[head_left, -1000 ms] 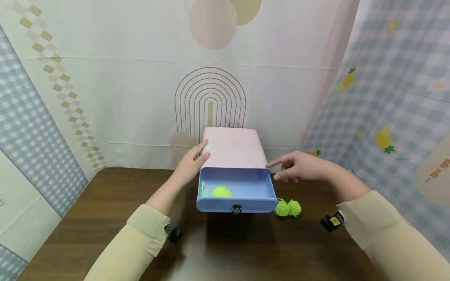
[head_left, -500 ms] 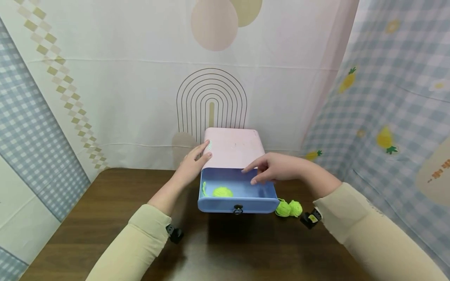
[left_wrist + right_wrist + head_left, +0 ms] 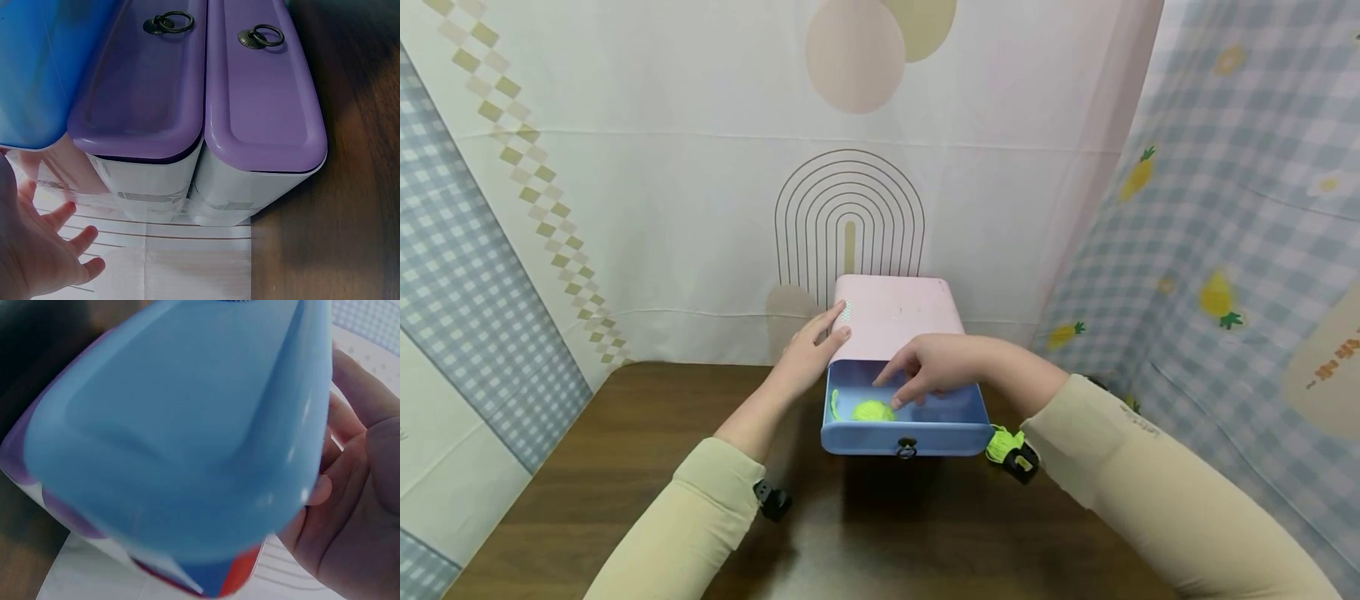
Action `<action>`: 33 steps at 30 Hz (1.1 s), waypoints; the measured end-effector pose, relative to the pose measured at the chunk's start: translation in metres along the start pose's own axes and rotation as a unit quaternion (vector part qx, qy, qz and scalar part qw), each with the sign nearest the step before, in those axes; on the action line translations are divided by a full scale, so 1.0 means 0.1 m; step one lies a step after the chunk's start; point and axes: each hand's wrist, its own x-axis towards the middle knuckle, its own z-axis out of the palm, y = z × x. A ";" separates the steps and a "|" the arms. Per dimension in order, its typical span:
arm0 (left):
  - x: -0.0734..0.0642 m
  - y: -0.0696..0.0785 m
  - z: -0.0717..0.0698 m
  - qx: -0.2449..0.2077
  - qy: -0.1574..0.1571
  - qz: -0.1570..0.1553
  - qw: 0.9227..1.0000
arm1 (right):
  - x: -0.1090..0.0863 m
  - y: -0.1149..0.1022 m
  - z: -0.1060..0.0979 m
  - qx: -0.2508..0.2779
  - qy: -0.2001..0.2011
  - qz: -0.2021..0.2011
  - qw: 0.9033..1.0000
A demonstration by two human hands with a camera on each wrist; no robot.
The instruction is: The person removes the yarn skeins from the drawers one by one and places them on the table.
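A blue drawer with a ring pull stands pulled out from a box with a pink top. Inside lies a bright yellow-green yarn ball, with a loose yarn end to its left. My left hand rests along the box's left edge, fingertips on the pink top. My right hand is over the drawer, index finger and thumb apart and pointing down, thumb tip right at the yarn ball. In the right wrist view the drawer front hides part of that hand's fingers.
More yellow-green yarn lies on the wooden table right of the drawer, partly covered by the right wrist camera. Two purple drawers with ring pulls show below the blue one. A printed cloth hangs behind.
My right hand has moved left, from the box's right front corner across the drawer to the yarn ball. My left hand has stayed at the box's left edge.
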 end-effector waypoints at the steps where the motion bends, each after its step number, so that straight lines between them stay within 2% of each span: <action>1: 0.00 0.00 0.00 0.000 0.000 0.000 1.000 | 0.02 -0.02 0.01 -0.004 -0.001 0.002 1.000; 9: -0.01 -0.01 0.01 -0.002 -0.005 -0.004 1.000 | 0.15 -0.09 0.10 -0.046 -0.016 0.017 0.999; 15: -0.01 -0.01 0.01 0.000 -0.006 -0.001 1.000 | 0.25 -0.11 0.19 -0.075 -0.030 0.047 0.996; 23: -0.01 0.01 -0.01 -0.003 -0.008 -0.005 1.000 | 0.32 -0.14 0.18 -0.099 -0.051 0.073 0.991; 33: -0.02 0.02 -0.02 -0.004 -0.010 -0.005 1.000 | 0.34 -0.17 0.19 -0.151 -0.021 0.054 0.987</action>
